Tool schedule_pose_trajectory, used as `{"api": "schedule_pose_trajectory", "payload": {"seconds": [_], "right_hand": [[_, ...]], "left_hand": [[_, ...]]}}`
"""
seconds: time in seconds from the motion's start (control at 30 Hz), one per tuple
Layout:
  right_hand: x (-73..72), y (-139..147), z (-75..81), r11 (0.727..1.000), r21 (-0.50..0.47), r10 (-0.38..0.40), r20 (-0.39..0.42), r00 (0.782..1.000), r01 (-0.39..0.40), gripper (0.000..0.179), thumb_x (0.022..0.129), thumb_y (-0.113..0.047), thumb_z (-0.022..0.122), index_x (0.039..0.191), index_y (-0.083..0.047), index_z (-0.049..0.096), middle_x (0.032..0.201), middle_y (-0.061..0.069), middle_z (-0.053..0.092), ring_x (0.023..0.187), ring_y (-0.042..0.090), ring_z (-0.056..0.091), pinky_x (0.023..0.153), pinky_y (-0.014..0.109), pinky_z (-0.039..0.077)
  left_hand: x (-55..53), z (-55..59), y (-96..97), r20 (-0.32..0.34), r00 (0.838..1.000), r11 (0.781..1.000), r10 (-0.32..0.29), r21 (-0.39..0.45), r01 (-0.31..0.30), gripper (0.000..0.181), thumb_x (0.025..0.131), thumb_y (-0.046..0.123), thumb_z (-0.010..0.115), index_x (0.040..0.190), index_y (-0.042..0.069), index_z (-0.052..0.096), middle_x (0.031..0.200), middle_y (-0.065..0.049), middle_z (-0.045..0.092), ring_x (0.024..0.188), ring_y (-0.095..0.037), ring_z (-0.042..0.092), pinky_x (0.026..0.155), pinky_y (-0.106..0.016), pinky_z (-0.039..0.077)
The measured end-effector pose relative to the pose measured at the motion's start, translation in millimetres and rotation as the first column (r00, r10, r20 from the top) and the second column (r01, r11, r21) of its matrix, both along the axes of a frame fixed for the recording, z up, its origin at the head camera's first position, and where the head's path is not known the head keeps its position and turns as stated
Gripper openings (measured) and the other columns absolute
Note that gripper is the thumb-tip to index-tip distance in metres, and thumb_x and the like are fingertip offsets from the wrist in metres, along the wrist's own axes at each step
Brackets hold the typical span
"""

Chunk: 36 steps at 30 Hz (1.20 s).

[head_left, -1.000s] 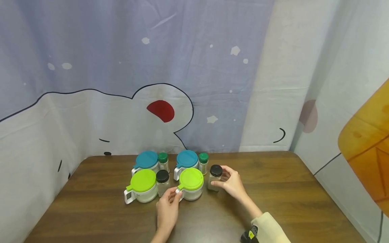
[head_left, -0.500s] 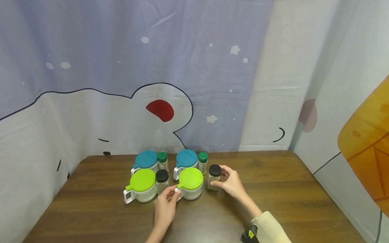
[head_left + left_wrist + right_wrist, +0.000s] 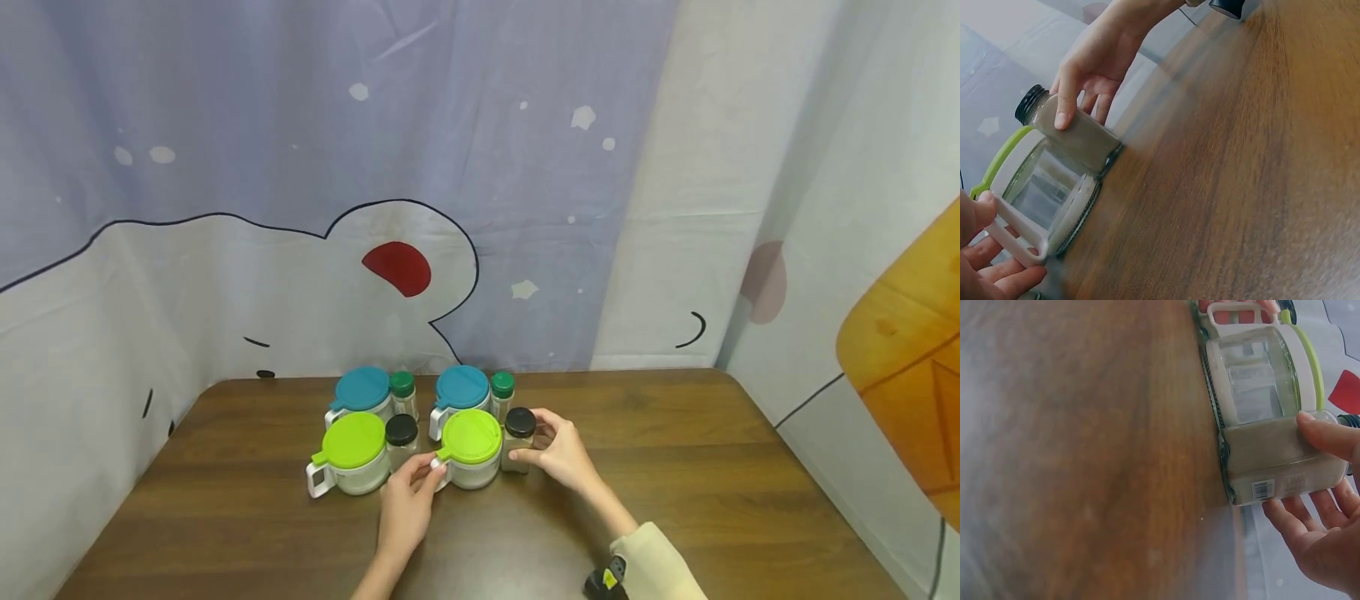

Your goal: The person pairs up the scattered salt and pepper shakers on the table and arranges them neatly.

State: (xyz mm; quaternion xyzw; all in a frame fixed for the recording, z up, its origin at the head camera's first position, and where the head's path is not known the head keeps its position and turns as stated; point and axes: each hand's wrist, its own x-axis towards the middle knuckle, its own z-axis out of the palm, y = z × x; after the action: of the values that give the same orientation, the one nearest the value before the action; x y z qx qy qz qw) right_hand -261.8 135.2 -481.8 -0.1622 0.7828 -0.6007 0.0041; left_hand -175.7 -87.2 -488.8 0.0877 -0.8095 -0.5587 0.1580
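My left hand (image 3: 403, 510) pinches the white handle (image 3: 1019, 231) of a glass seasoning jar (image 3: 471, 437) with a lime-green lid, thumb on top and fingers beneath. My right hand (image 3: 564, 457) holds a square glass bottle (image 3: 517, 450) of greyish powder with a black cap, thumb on one side and fingers on the other. That bottle stands upright on the table, against or very close to the jar's right side. A barcode label (image 3: 1263, 489) shows on the bottle in the right wrist view.
Left of the held jar are a second black-capped bottle (image 3: 402, 432) and another lime-lidded jar (image 3: 352, 442). Behind stand two blue-lidded jars (image 3: 362, 389) and two green-capped bottles (image 3: 503, 385). A printed curtain (image 3: 525, 208) hangs behind the wooden table (image 3: 675, 467).
My right hand has slid the black-capped bottle left, from a gap to beside the lime-lidded jar. The left hand keeps its grip on the handle, hardly moving.
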Motion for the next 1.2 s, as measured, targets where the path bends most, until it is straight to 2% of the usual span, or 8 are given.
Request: {"api": "schedule_pose_trajectory", "payload": {"seconds": [0.27,0.57,0.77,0.97,1.2], "right_hand": [[0.6,-0.1,-2.8,1.000,-0.008,0.016,0.006,1.000,-0.016,0.051,0.067,0.003,0.083,0.114,0.002,0.062,0.106,0.020,0.068,0.089,0.005,0.065,0.082,0.025,0.056],[0.4,-0.7,1.8,0.999,-0.012,0.033,-0.009,0.999,-0.033,0.052,0.066,0.003,0.083,0.114,0.003,0.062,0.107,0.021,0.067,0.089,0.004,0.064,0.081,0.021,0.055],[1.2,-2.1,2.2,0.999,0.001,0.039,-0.011,0.999,-0.039,0.054,0.066,0.003,0.084,0.115,0.003,0.061,0.107,0.022,0.068,0.088,0.002,0.064,0.081,0.021,0.055],[3.2,-3.4,-0.3,0.999,0.009,0.044,-0.028,0.999,-0.044,0.054,0.067,0.001,0.084,0.115,0.002,0.062,0.107,0.021,0.067,0.089,0.003,0.064,0.083,0.027,0.057],[2.0,-5.4,-2.5,0.999,0.005,0.045,-0.018,0.999,-0.045,0.054,0.067,0.001,0.083,0.116,0.002,0.062,0.107,0.021,0.067,0.090,0.003,0.064,0.085,0.033,0.057]], "left_hand": [[1.3,-1.0,-1.5,0.010,1.000,0.999,-0.024,0.027,0.024,0.022,0.090,0.008,0.066,0.109,-0.002,0.067,0.102,-0.019,0.071,0.094,-0.025,0.070,0.080,-0.032,0.058],[0.1,0.8,-2.5,0.018,1.000,0.999,-0.017,0.031,0.016,0.021,0.090,0.008,0.065,0.108,-0.001,0.068,0.103,-0.017,0.072,0.095,-0.024,0.070,0.081,-0.030,0.058],[4.2,2.0,-3.1,0.007,1.000,0.999,-0.016,0.033,0.016,0.021,0.089,0.008,0.066,0.108,-0.002,0.068,0.102,-0.019,0.071,0.094,-0.025,0.070,0.080,-0.030,0.058],[7.2,4.7,-5.2,0.016,1.000,1.000,-0.017,0.017,0.017,0.021,0.089,0.010,0.067,0.107,-0.002,0.068,0.102,-0.019,0.071,0.095,-0.026,0.070,0.081,-0.032,0.058],[5.9,1.7,-6.9,0.024,1.000,1.000,-0.008,0.017,0.008,0.021,0.090,0.009,0.066,0.108,-0.002,0.068,0.103,-0.018,0.071,0.096,-0.027,0.070,0.081,-0.032,0.058]]}}
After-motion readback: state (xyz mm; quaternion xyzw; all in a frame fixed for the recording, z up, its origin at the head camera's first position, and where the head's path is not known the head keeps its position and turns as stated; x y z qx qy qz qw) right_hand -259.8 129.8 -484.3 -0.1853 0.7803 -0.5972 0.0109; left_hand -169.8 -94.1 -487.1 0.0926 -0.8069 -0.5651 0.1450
